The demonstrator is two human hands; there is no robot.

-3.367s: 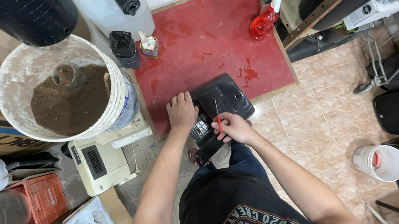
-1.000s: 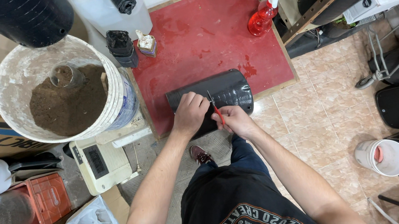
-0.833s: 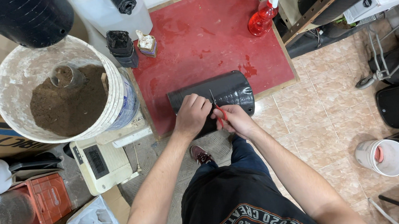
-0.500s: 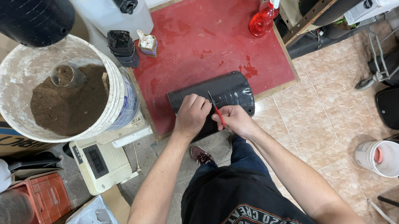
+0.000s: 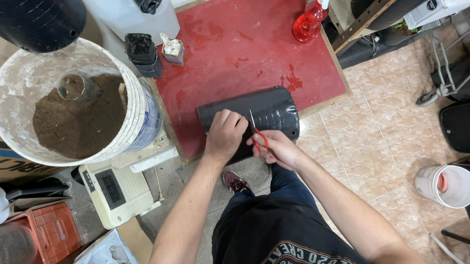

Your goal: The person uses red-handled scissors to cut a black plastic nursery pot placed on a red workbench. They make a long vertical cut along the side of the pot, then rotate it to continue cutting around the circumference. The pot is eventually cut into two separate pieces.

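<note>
Two hands, left hand point(image 5: 224, 134) and right hand point(image 5: 275, 148), one black sheet point(image 5: 271, 109), one scissors point(image 5: 258, 135).

The near edge of the black plastic sheet point(image 5: 263, 113) lies hidden beneath the left hand point(image 5: 225, 136) and right hand point(image 5: 276, 147). Just right of the left hand, the red-handled scissors point(image 5: 256, 135) show only partly; their blade tips are too small to make out.

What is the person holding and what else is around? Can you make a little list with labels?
left hand: grips the black plastic sheet
right hand: holds red-handled scissors on the sheet
surface: red board
left of board: white bucket with soil and a glass jar
board's far right: red spray bottle
floor, right: small white bucket
</note>
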